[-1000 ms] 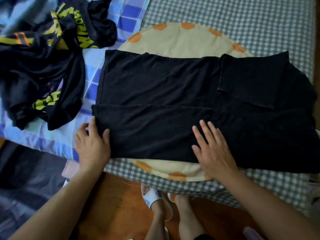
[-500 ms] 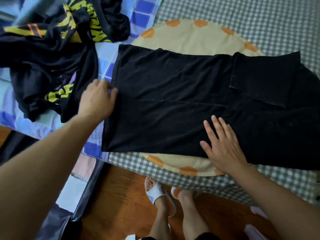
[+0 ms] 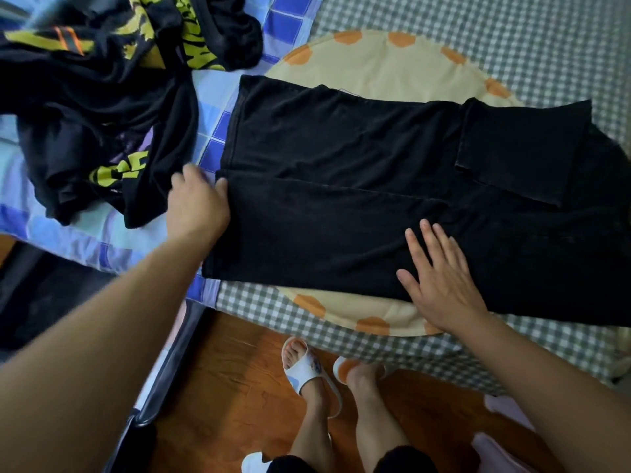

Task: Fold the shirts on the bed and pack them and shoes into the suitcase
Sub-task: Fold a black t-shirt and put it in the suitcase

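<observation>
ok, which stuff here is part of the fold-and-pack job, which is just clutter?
In play:
black shirt
left hand
right hand
pile of black printed shirts
suitcase

Lying about:
round yellow cushion
checked sheet
blue quilt

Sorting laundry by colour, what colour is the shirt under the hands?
Plain black shirt, no print visible, seen in the head view.

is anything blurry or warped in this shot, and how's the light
Head view: the left hand is motion-blurred at the fingers; the right hand is sharp; wide-angle bending curves the bed edges; soft even light leaves the black shirt nearly detail-free.
</observation>
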A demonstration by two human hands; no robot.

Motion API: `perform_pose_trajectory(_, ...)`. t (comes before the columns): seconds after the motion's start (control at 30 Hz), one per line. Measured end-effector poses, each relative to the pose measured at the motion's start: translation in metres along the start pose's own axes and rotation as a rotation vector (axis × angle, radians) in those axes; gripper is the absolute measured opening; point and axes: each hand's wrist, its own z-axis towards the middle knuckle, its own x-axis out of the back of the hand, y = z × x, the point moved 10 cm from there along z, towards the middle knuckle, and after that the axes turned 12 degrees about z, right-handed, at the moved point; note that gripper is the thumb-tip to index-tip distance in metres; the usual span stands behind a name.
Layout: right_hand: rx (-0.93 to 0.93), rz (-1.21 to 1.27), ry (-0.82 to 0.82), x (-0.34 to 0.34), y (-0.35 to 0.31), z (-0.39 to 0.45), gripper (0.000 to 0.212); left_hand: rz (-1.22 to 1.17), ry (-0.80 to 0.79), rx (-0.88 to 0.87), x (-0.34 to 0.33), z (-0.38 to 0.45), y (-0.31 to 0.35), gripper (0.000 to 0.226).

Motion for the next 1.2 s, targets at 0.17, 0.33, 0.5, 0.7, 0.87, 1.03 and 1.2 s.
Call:
perform_pose_trajectory(0.17, 0.157, 0.035, 0.112, 0.024, 0.001, -0.052, 0.077, -0.052, -0.110, 0.264, -0.043, -0.093, -0.049, 0.051)
perform_pose_trajectory(0.33, -0.051, -0.100, 0.130, 0.047, 0.069, -0.074, 0.084, -0.067, -0.085, 0.236, -0.030, -0.097, -0.062, 0.041)
perform_pose_trajectory(0.5, -0.064, -0.180, 0.035, 0.056, 0.084, -0.083, 0.105, 0.101, -0.087, 0.239, -0.011, -0.113, -0.074, 0.038)
perform_pose_trajectory(0.7, -0.013, -0.089, -0.130, 0.076, 0.059, -0.072, 0.093, 0.321, 0.090, -0.196, -0.002, -0.099, 0.005, 0.054)
perform_pose_trajectory(0.87, -0.019, 0.057, 0.225, 0.158, 0.095, 0.055, 0.067, 0.382, 0.080, -0.520, -0.017, -0.012, 0.107, 0.070)
perform_pose_trajectory(1.03, -0.157, -0.084, 0.082, 0.166, 0.170, 0.171, 0.071, 0.540, 0.124, -0.597, -0.041, 0.067, 0.162, 0.067)
perform_pose_trajectory(1.2, -0.126, -0.066, -0.036, 0.152, 0.191, 0.205, 0.049, 0.776, 0.163, -0.625, -0.047, 0.113, 0.167, 0.044)
